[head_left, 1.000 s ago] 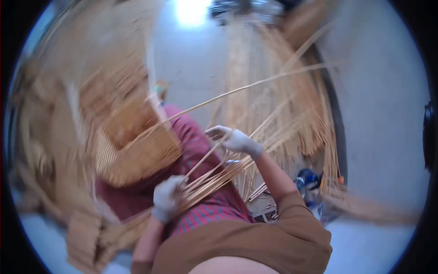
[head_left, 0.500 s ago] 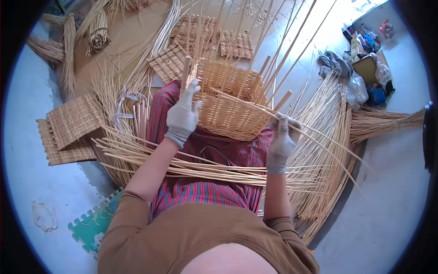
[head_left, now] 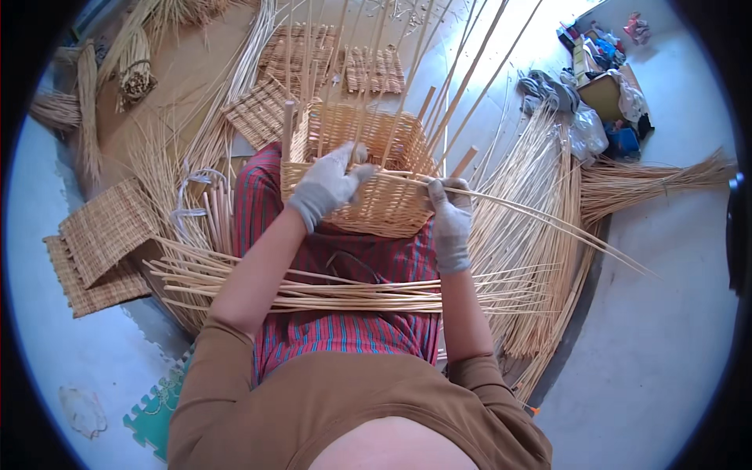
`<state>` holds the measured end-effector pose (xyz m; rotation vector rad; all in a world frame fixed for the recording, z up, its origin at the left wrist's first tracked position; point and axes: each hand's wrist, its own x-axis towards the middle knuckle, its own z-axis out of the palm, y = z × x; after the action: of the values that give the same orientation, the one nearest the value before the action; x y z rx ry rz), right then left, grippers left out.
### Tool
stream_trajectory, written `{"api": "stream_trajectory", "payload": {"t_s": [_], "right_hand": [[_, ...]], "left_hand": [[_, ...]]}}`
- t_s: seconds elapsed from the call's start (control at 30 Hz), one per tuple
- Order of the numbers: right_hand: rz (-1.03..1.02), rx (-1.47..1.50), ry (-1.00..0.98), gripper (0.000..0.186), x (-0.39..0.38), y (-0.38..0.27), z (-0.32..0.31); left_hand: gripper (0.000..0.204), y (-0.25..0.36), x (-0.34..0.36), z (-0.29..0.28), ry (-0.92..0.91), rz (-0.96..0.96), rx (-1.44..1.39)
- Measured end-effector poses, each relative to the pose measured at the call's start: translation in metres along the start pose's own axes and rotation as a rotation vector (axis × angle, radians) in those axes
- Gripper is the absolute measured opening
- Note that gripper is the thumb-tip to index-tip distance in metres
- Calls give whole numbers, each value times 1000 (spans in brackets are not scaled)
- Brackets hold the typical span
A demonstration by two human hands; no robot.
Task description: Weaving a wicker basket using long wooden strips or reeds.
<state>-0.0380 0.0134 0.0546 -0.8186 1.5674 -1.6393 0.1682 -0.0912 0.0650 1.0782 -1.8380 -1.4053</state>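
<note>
A half-woven wicker basket [head_left: 368, 207] rests on my lap, with long upright stakes [head_left: 403, 86] rising from its walls and thick wooden posts [head_left: 464, 162] at its corners. My left hand [head_left: 325, 188], in a pale grey glove, is closed over the near rim, its fingers inside and thumb outside; the fingertips are slightly blurred. At the basket's near right corner my right hand [head_left: 452, 223], gloved too, pinches thin wicker rods [head_left: 533, 210]. These run along the rim from near my left thumb and trail off to the right.
A bundle of loose rods [head_left: 360, 298] lies across my lap beneath my forearms. Large wicker bundles [head_left: 533, 258] spread at the right. Woven panels [head_left: 110, 227] lie at the left, others [head_left: 298, 59] beyond the basket. Bags and clutter [head_left: 603, 102] stand at the far right.
My left hand has come down and right from the corner post to the middle of the near rim. The rods now lie along the rim. The whole view has shifted a little.
</note>
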Motion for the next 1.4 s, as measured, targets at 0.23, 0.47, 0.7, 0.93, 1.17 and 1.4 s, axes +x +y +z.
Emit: {"api": "stream_trajectory", "payload": {"t_s": [0.23,0.47,0.7,0.93,1.17,1.4], "right_hand": [[-644,-644,-172,62,53,-79,92],[-747,-229,3,44,39,-33,28],[-257,202,165,18,-21,8,7],[-186,-10,284,17,-1,-52,-49],[-421,-364,228,15,39,-58,-67],[-403,62,-119,39,121,-130,-18]], "left_hand": [[32,-14,4,20,98,-155,-65],[18,-4,5,10,72,-238,-163],[39,-1,19,28,202,-247,-361],[27,35,7,36,695,558,-98],[27,27,30,99,-29,-102,-37],[29,28,23,103,72,-97,-45]]}}
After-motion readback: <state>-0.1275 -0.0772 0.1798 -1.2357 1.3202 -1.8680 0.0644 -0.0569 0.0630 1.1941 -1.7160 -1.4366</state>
